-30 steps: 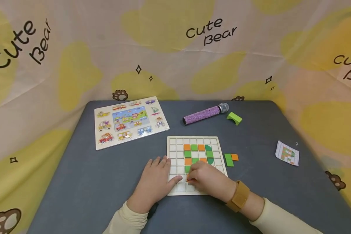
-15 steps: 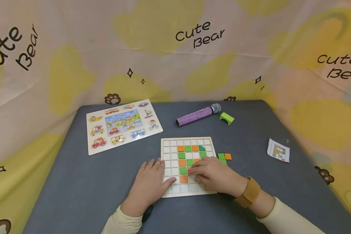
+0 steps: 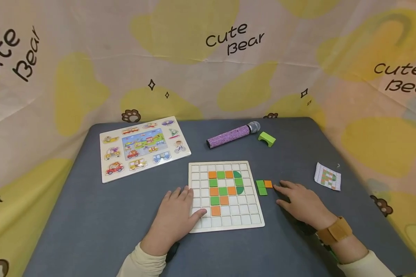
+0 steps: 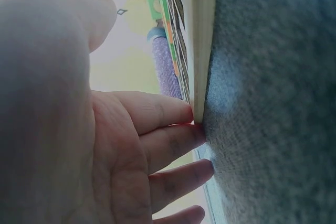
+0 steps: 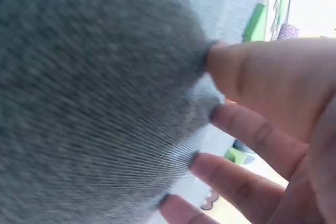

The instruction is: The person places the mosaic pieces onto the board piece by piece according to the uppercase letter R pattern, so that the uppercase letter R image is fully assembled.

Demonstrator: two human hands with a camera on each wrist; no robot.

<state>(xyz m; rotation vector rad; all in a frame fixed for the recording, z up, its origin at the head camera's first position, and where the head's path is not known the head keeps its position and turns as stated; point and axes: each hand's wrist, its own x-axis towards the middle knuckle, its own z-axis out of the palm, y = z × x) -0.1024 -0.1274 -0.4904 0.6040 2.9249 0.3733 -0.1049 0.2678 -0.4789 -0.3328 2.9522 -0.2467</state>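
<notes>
A square white grid board (image 3: 240, 220) with a pale wooden rim lies in the middle of the table. Orange and green square tiles plus two rounded dark green pieces form a figure on it. My left hand (image 3: 175, 217) rests at the board's left edge with fingers spread, the thumb lying over the rim. In the right wrist view, the fingertips of my right hand (image 3: 303, 202) touch the grey cloth, fingers parted and holding nothing. Just left of that hand lie two green tiles (image 3: 262, 191) and one orange tile (image 3: 268, 184), off the board.
At the back left lies a vehicle picture puzzle board (image 3: 109, 177). A purple glittery microphone (image 3: 228, 137) and a green arch block (image 3: 267, 139) lie behind the grid. Far right is a small paper card (image 3: 327, 176) with a coloured pattern. Printed cloth hangs around the table.
My right hand has left the grid and moved right, to beside the loose tiles. An orange tile now shows in the cell where its fingers were. The left hand stays on the board.
</notes>
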